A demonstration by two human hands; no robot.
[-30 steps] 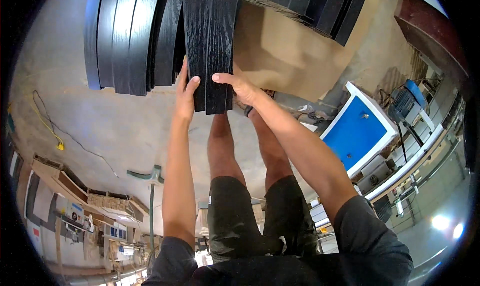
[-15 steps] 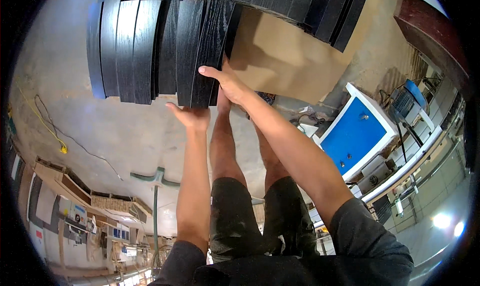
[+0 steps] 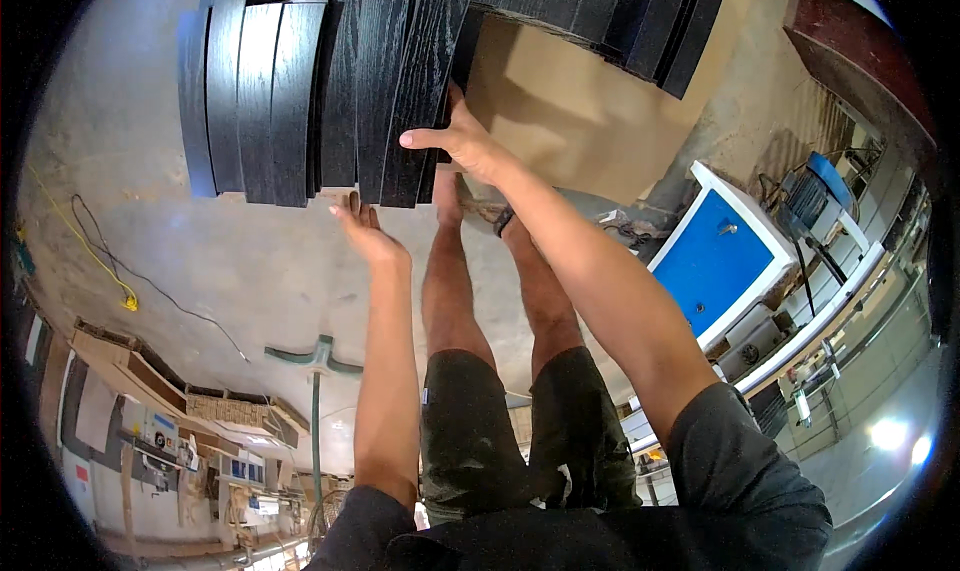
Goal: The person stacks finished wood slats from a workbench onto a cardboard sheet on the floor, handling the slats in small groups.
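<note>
Working bare-handed at a row of black wood-grained boards (image 3: 265, 101), set side by side in the upper left of the view with lower ends slightly uneven. Resting the right hand (image 3: 465, 146) at the row's right end — with the thumb laid across the face of an outer board and the fingers down along the side, partly hidden (impossible to tell whether clasped firmly or merely pressed there). Holding the left hand (image 3: 373, 236) empty just below the lower ends, with the palm turned up, the fingers loosely curled and a wide gap to the right hand — too near the boards to tell whether touching. Placed beside a tan sheet (image 3: 580, 116), with more dark slats (image 3: 560, 11) along its upper edge. Surrounded, farther off, by a white-framed blue panel (image 3: 715, 256), a green T-shaped stand (image 3: 316, 357) and a yellow cable (image 3: 129, 301) on the grey floor (image 3: 250, 261).
</note>
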